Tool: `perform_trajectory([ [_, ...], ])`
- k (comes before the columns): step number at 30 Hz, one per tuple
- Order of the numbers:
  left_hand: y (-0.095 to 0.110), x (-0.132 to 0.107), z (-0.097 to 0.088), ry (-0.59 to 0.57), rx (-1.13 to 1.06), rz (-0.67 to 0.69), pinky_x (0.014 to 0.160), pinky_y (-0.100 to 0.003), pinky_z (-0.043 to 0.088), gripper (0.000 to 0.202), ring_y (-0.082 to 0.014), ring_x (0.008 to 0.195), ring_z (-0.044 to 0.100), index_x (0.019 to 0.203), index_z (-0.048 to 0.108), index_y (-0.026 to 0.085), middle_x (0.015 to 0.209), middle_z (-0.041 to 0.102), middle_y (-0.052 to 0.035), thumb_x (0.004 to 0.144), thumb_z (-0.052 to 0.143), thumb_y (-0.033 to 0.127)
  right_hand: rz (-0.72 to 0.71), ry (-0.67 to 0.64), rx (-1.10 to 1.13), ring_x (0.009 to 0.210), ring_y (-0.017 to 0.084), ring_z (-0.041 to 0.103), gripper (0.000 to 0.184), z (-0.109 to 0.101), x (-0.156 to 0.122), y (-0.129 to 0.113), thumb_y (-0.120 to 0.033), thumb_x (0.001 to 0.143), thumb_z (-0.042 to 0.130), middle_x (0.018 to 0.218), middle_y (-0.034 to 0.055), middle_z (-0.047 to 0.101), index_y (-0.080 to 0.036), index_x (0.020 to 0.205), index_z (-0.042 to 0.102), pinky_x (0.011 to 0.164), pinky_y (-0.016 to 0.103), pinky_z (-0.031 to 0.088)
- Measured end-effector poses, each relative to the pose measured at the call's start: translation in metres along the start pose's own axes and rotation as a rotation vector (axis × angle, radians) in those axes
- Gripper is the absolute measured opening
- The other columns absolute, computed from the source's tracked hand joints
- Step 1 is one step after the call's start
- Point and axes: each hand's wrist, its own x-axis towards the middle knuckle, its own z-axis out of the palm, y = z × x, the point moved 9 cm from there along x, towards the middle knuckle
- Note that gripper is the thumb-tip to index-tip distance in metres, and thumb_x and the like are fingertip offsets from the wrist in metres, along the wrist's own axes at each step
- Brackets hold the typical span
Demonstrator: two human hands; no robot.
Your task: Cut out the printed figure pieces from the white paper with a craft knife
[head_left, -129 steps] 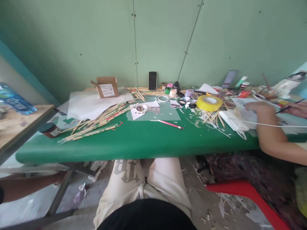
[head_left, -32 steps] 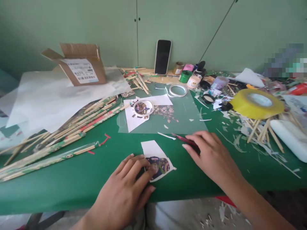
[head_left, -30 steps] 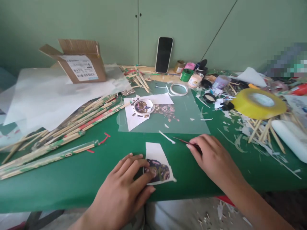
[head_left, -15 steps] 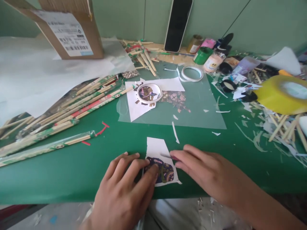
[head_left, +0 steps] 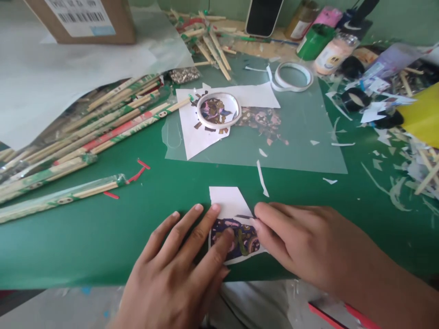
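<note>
A piece of white paper (head_left: 226, 200) lies near the table's front edge, with a dark printed pattern (head_left: 252, 240) in purple, pink and olive on its lower part. My left hand (head_left: 174, 267) rests flat across its left side, fingers spread, the index fingertip pressing on the pattern. My right hand (head_left: 305, 240) is closed in a pinch around a thin craft knife blade (head_left: 243, 216). The blade lies along the pattern's upper edge, pointing left. Its handle is hidden inside my fingers.
Behind lies a translucent sheet (head_left: 308, 153) bearing a paper cutout and a white tape ring (head_left: 236, 119). Another tape roll (head_left: 311, 82) sits farther back. Wrapped chopsticks (head_left: 65, 201) cover the left; paint jars (head_left: 313, 42), paper scraps and yellow tape (head_left: 423, 114) stand right.
The camera view has tipped down and nearer. My left fingers are spread wider on the paper. My right hand still pinches the blade, which now lies flatter along the pattern's top edge.
</note>
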Motion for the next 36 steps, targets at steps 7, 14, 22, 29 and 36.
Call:
perform_trajectory([
  [7,-0.001,0.002,0.003,-0.011,0.015,-0.008,0.118,-0.036,0.027,0.036,-0.0198,0.135,0.048,0.131,0.06,0.026,0.146,0.052,0.0009,0.097,0.053,0.036,-0.095,-0.054,0.022,0.044,0.016,0.046,0.016,0.003,0.007,-0.007,-0.012,0.09,0.044,0.06,-0.0044,0.049,-0.026,0.082,0.047,0.048,0.031,0.019],
  [14,0.0,0.002,0.003,-0.016,0.017,-0.005,0.118,-0.037,0.028,0.038,-0.0196,0.136,0.047,0.133,0.059,0.025,0.147,0.05,0.0008,0.097,0.053,0.035,-0.161,-0.089,0.01,0.044,0.016,0.045,0.013,0.006,0.015,-0.011,-0.014,0.086,0.05,0.057,-0.0067,0.044,-0.026,0.084,0.046,0.048,0.03,0.018],
  [22,0.001,-0.002,0.005,-0.021,0.015,0.005,0.117,-0.039,0.028,0.04,-0.0215,0.136,0.047,0.135,0.057,0.024,0.147,0.05,0.0009,0.096,0.054,0.036,-0.209,-0.155,-0.004,0.043,0.016,0.045,0.012,0.009,0.023,-0.013,-0.014,0.086,0.051,0.056,-0.0074,0.043,-0.026,0.089,0.05,0.048,0.03,0.017],
  [29,0.001,-0.001,0.006,-0.02,0.014,0.003,0.118,-0.039,0.027,0.042,-0.0213,0.138,0.046,0.137,0.055,0.025,0.149,0.048,0.0018,0.096,0.054,0.036,-0.197,-0.182,-0.002,0.043,0.014,0.042,0.011,0.012,0.022,-0.013,-0.016,0.088,0.05,0.056,-0.0066,0.044,-0.025,0.083,0.049,0.049,0.03,0.015],
  [36,0.002,0.002,0.003,-0.009,0.028,0.018,0.115,-0.039,0.031,0.038,-0.022,0.134,0.05,0.133,0.058,0.023,0.146,0.052,0.0,0.097,0.052,0.034,-0.207,-0.197,-0.029,0.047,0.012,0.036,0.014,0.012,0.024,-0.013,-0.012,0.087,0.046,0.057,-0.0055,0.043,-0.023,0.083,0.053,0.051,0.03,0.015],
])
